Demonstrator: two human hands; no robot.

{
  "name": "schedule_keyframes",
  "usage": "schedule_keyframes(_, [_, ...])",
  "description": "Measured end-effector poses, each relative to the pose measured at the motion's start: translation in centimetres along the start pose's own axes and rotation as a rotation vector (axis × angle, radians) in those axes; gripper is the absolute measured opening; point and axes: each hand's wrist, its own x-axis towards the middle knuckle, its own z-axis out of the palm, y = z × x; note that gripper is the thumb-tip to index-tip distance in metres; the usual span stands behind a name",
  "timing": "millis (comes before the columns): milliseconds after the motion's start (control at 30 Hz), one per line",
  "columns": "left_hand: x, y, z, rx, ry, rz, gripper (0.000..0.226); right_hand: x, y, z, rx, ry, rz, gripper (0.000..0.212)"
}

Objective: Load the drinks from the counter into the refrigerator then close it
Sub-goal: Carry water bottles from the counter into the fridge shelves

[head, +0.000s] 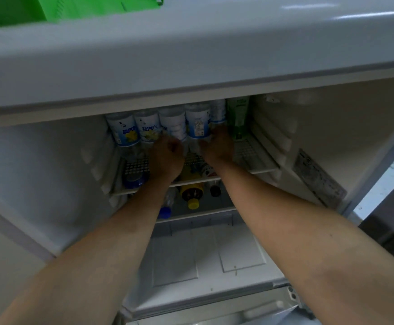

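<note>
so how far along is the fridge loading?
Done: a row of water bottles and a green carton stand on the upper wire shelf, with more drinks on the shelf below. In hand: left hand and right hand are both at that row, setting bottles. Left: the fridge is open; the counter is out of view.

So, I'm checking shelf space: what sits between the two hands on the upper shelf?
In the head view, clear plastic water bottles with white-blue labels stand between the left hand and right hand.
</note>
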Motion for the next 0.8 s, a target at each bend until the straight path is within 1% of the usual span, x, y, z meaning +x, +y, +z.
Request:
schedule_keyframes(67, [0.2, 0.3, 0.5, 0.023, -0.103, 0.009, 0.021, -0.5, -0.2, -0.2, -0.033, 0.063, -0.047, 0.022])
schedule_keyframes(100, [0.3, 0.4, 0.6, 0.023, -0.120, -0.004, 0.024, -0.7, -0.2, -0.4, -0.049, 0.057, -0.068, 0.016])
schedule_keyframes(200, [0.4, 0.8, 1.0, 0.013, -0.093, -0.016, 0.030, -0.8, 0.4, -1.7, -0.093, -0.058, -0.112, 0.016])
schedule_keyframes(267, [-0.4, 1.7, 1.3, -0.100, -0.032, -0.045, 0.030, -1.0, 1.0, -2.7, -0.127, -0.117, -0.114, 0.018])
schedule_keyframes(300, [-1.0, 2.1, 1.4, -0.193, 0.009, -0.071, 0.027, -1.2, 1.3, -3.0, -0.126, -0.096, -0.114, 0.020])
schedule_keyframes(333, [-1.7, 2.5, 1.6, -0.279, 0.050, -0.084, 0.024, -1.5, 1.7, -3.3, -0.104, -0.039, -0.109, 0.020])
schedule_keyframes(433, [-4.2, 2.7, 2.0, -0.506, 0.100, -0.108, 0.018, -3.3, 2.4, -3.5, 0.048, 0.163, -0.092, 0.010])
schedule_keyframes(500, [-6.1, 2.7, 1.5, -0.611, 0.141, -0.114, 0.026, -4.8, 2.6, -3.5, 0.150, 0.235, -0.106, 0.018])
schedule_keyframes(567, [-7.8, 2.7, 1.0, -0.648, 0.172, -0.100, 0.037, -6.6, 2.5, -3.6, 0.226, 0.289, -0.107, 0.030])
schedule_keyframes(600, [-8.7, 2.9, 0.6, -0.691, 0.176, -0.103, 0.037, -7.6, 2.4, -3.9, 0.243, 0.310, -0.119, 0.037])
schedule_keyframes(667, [-10.3, 3.2, 0.4, -0.809, 0.181, -0.101, 0.029, -10.0, 2.7, -4.7, 0.268, 0.319, -0.119, 0.047])
schedule_keyframes(700, [-11.2, 3.6, 0.4, -0.850, 0.175, -0.106, 0.029, -11.3, 3.0, -5.3, 0.282, 0.313, -0.101, 0.049])
schedule_keyframes(767, [-13.5, 4.7, 0.8, -0.862, 0.156, -0.102, 0.038, -14.2, 4.2, -6.9, 0.290, 0.312, -0.067, 0.051])
schedule_keyframes(800, [-15.0, 5.3, 1.1, -0.854, 0.134, -0.086, 0.037, -15.9, 4.9, -7.9, 0.286, 0.318, -0.054, 0.052])
